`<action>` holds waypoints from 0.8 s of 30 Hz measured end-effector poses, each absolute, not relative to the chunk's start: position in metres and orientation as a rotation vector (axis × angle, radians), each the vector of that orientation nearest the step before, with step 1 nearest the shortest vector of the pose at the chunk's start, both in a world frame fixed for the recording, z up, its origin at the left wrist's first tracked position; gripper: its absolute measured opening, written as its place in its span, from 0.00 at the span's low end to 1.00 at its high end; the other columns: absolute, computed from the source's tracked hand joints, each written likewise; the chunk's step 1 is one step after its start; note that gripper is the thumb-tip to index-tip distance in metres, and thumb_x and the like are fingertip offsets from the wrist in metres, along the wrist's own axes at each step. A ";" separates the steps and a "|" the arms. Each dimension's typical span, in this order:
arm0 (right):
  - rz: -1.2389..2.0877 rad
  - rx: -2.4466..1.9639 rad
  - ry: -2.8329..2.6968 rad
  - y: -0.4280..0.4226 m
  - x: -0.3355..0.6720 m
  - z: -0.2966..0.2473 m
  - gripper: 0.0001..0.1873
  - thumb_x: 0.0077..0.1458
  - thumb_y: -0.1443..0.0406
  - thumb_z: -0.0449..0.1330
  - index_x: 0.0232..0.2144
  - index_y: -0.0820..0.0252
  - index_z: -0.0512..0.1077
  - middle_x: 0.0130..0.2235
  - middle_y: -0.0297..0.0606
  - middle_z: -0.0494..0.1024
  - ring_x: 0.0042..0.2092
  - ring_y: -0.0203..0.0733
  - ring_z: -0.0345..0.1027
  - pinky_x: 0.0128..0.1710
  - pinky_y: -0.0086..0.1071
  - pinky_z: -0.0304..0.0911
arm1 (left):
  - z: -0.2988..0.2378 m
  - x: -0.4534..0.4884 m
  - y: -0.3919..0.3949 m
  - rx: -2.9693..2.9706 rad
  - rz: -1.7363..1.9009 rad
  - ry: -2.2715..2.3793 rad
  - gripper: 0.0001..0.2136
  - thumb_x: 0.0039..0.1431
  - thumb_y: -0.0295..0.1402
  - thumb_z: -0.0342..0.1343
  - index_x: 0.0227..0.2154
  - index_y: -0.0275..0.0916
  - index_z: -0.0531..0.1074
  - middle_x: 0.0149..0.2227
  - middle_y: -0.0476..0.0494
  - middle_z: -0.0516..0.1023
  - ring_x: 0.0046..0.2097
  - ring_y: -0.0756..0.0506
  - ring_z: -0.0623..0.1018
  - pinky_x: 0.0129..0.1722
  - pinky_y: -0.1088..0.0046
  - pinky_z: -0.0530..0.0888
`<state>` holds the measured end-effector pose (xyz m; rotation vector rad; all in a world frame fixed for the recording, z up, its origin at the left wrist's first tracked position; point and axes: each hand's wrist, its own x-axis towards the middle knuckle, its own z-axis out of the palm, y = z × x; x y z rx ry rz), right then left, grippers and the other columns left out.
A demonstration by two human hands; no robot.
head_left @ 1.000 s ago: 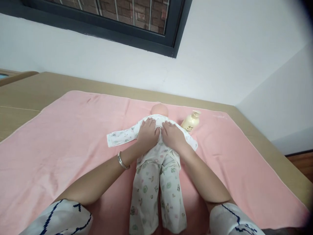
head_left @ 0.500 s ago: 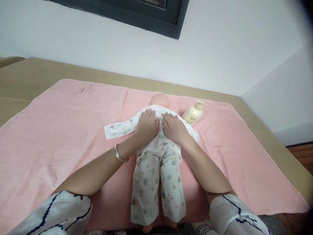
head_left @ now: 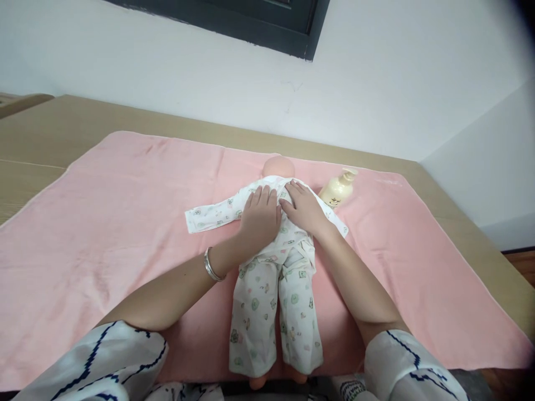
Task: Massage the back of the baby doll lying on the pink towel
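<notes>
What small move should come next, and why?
Probably slide the left hand and right hand gently outward across the white, printed fabric top: both appear flat on it, close together, with its cloth extending to either side.

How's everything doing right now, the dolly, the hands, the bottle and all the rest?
Doll: lying down, dressed
Left hand: flat on the doll
Right hand: flat on the doll
Bottle: pump top on
Blanket: spread out, slightly wrinkled
Bangle: worn
</notes>
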<state>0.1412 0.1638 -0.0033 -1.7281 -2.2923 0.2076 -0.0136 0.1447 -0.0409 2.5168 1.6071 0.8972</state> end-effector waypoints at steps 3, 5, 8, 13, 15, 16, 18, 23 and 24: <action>0.168 -1.787 -2.269 0.155 0.134 0.000 0.30 0.68 0.59 0.48 0.66 0.69 0.62 0.70 0.55 0.63 0.72 0.57 0.53 0.71 0.51 0.50 | -0.037 -0.018 0.155 2.543 0.899 1.523 0.22 0.69 0.31 0.42 0.60 0.25 0.67 0.64 0.23 0.70 0.69 0.33 0.66 0.70 0.49 0.62; 0.069 -1.902 -2.246 0.137 0.123 0.004 0.30 0.70 0.62 0.42 0.67 0.74 0.60 0.68 0.60 0.64 0.70 0.60 0.56 0.70 0.53 0.51 | -0.037 -0.025 0.171 2.490 0.870 1.508 0.21 0.68 0.33 0.44 0.57 0.27 0.70 0.62 0.26 0.73 0.66 0.34 0.70 0.70 0.51 0.64; -0.039 -1.903 -2.359 0.113 0.111 0.014 0.30 0.70 0.64 0.40 0.68 0.75 0.60 0.67 0.61 0.66 0.69 0.61 0.60 0.69 0.51 0.52 | -0.039 -0.033 0.189 2.356 0.828 1.575 0.20 0.67 0.37 0.46 0.54 0.30 0.72 0.58 0.29 0.76 0.61 0.35 0.74 0.66 0.53 0.69; 0.099 -1.879 -2.356 0.130 0.123 0.017 0.28 0.72 0.61 0.39 0.64 0.68 0.66 0.66 0.55 0.69 0.68 0.57 0.62 0.67 0.48 0.57 | -0.040 -0.018 0.155 2.475 0.868 1.654 0.23 0.70 0.32 0.42 0.61 0.21 0.66 0.64 0.20 0.69 0.69 0.31 0.66 0.70 0.48 0.63; 0.120 -1.932 -2.311 0.142 0.127 0.012 0.29 0.72 0.60 0.39 0.66 0.71 0.62 0.69 0.58 0.64 0.71 0.59 0.56 0.69 0.51 0.54 | -0.036 -0.011 0.138 2.546 0.818 1.623 0.23 0.70 0.30 0.41 0.61 0.21 0.65 0.66 0.19 0.67 0.70 0.30 0.65 0.69 0.47 0.64; 0.113 -1.968 -2.292 0.144 0.126 0.009 0.30 0.72 0.61 0.39 0.68 0.73 0.59 0.70 0.60 0.62 0.72 0.60 0.53 0.70 0.53 0.52 | -0.033 -0.010 0.135 2.572 0.792 1.598 0.22 0.70 0.29 0.41 0.60 0.22 0.66 0.66 0.19 0.67 0.70 0.31 0.66 0.69 0.48 0.65; 0.077 -2.019 -2.278 0.139 0.119 0.006 0.31 0.72 0.63 0.39 0.69 0.78 0.56 0.70 0.64 0.61 0.72 0.62 0.52 0.70 0.53 0.51 | -0.029 -0.013 0.140 2.619 0.752 1.516 0.21 0.70 0.28 0.40 0.58 0.22 0.69 0.64 0.19 0.69 0.69 0.32 0.67 0.69 0.49 0.65; -0.004 -1.941 -2.353 0.113 0.105 0.010 0.29 0.70 0.66 0.41 0.68 0.74 0.61 0.67 0.60 0.67 0.70 0.60 0.59 0.69 0.48 0.55 | -0.034 -0.030 0.178 2.508 0.739 1.491 0.23 0.70 0.31 0.38 0.59 0.22 0.67 0.64 0.22 0.70 0.68 0.33 0.68 0.69 0.48 0.64; 0.004 -1.925 -2.339 0.114 0.106 0.010 0.29 0.70 0.65 0.40 0.67 0.72 0.62 0.66 0.59 0.68 0.70 0.59 0.59 0.69 0.47 0.55 | -0.036 -0.029 0.179 2.473 0.757 1.539 0.24 0.70 0.32 0.38 0.60 0.22 0.66 0.64 0.21 0.70 0.68 0.32 0.67 0.69 0.47 0.64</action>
